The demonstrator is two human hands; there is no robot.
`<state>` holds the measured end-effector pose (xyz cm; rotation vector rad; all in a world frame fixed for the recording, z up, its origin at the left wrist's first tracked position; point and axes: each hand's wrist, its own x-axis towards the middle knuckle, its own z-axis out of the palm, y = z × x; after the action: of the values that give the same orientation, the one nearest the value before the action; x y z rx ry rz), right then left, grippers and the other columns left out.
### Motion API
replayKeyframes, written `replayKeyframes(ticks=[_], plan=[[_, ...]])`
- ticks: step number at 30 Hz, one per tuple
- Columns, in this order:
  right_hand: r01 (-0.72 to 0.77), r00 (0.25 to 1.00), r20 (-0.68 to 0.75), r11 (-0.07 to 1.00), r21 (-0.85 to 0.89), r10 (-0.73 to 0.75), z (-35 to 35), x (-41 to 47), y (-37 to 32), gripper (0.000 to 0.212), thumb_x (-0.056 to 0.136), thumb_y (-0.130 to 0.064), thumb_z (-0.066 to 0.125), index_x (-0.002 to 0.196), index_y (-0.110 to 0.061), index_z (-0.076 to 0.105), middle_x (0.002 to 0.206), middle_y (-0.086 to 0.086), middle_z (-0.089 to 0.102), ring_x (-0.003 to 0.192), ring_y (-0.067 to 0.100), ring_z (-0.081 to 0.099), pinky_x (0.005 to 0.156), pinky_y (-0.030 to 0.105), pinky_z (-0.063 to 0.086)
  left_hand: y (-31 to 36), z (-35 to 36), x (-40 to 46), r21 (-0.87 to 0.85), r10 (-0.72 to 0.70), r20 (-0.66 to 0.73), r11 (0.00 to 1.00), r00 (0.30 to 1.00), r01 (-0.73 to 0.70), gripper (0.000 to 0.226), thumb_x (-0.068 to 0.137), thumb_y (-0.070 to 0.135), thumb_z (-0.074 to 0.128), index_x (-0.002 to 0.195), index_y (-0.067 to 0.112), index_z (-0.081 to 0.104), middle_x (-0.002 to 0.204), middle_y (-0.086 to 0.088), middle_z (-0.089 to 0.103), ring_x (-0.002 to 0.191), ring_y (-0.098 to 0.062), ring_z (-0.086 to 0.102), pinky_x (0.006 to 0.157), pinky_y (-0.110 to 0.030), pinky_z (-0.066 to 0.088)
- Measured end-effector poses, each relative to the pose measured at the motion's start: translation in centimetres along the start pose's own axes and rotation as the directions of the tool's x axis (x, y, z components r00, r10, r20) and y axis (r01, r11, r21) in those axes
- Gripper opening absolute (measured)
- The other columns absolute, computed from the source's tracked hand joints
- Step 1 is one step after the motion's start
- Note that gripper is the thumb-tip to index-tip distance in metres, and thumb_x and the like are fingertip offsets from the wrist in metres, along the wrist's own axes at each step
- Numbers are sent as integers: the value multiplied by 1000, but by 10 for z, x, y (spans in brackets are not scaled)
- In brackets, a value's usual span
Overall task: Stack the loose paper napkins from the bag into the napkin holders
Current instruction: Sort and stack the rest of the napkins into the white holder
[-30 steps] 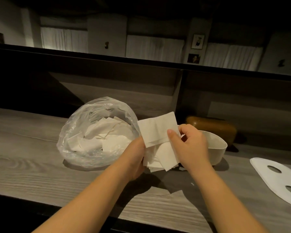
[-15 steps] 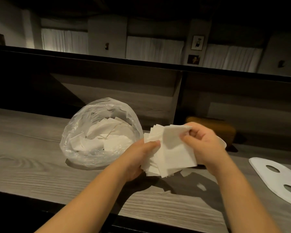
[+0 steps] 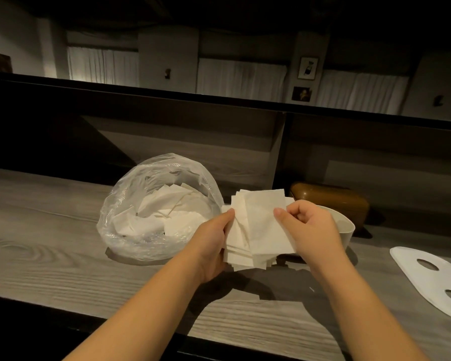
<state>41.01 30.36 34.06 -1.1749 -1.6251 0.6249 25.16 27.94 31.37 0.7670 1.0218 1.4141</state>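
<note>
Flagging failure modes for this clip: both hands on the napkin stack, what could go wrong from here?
1. The napkin stack is fanned and uneven, held above the counter by the left hand and right hand; loose sheets could slip out at the bottom.
2. The white holder sits mostly hidden behind the right hand; a misaligned stack may catch its rim.
3. The open bag lies close by the left forearm; a sweep could tip it.

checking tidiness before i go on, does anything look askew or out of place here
The white paper napkin stack, held between left hand and right hand, is fanned out unevenly, edges misaligned. Nothing looks spilled or damaged.
</note>
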Motion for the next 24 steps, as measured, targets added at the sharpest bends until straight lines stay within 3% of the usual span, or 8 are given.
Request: replayKeyframes(ticks=[4,10,12,14,16,18,20,24], plan=[[-38,999,-13,993,113,40,5,0,2,24,95,-27,62,80,-8,62,72,6,60,64,12,53,48,17,42,0,-1,0,-24,-6,36,1000,999,7,29,102,41,45,120,23,59,112,-11,71,104,-32,68,85,-48,56],[-35,999,-32,991,128,39,21,-3,5,26,97,-26,59,76,-10,55,70,5,53,64,13,47,56,23,39,0,4,-2,-45,-14,124,999,992,20,40,98,53,46,119,23,60,106,-9,75,99,-30,72,88,-46,57],[15,1000,-4,999,49,-15,27,-6,6,21,97,-28,58,83,-14,51,75,1,52,67,12,49,57,21,39,-1,4,-4,41,58,170,997,984,-66,30,97,40,55,121,21,59,108,-8,74,97,-26,72,82,-40,59],[43,998,45,999,-20,-42,28,-9,8,20,96,-36,58,97,-21,45,87,-6,51,75,8,51,59,16,40,-1,1,-5,161,137,213,972,967,-173,35,96,23,59,130,22,53,118,-8,68,106,-26,68,88,-39,58],[-3,991,132,997,80,-7,24,-9,7,31,93,-41,60,113,-28,40,101,-16,51,86,4,54,60,12,43,1,-3,-6,231,153,259,949,954,-215,35,95,19,61,126,31,50,123,-8,63,111,-27,64,95,-45,55],[-64,978,206,977,204,21,18,-7,4,36,91,-37,64,119,-32,43,108,-16,55,90,4,58,57,13,48,3,-6,-7,339,111,283,918,953,-208,37,93,20,64,119,40,46,124,-5,60,112,-26,62,98,-46,52],[-80,972,235,975,209,30,11,-4,4,34,89,-28,70,115,-33,49,111,-12,58,92,6,59,58,15,49,4,-13,-7,437,42,339,878,940,-197,44,91,14,66,120,40,45,124,-3,61,112,-24,62,96,-41,54],[-65,948,317,984,168,8,-7,-2,10,40,83,-17,76,112,-32,54,110,-11,61,92,8,62,57,15,53,9,-30,-6,574,-30,333,800,942,-177,44,85,11,73,124,25,57,120,0,68,110,-16,66,97,-39,54]])
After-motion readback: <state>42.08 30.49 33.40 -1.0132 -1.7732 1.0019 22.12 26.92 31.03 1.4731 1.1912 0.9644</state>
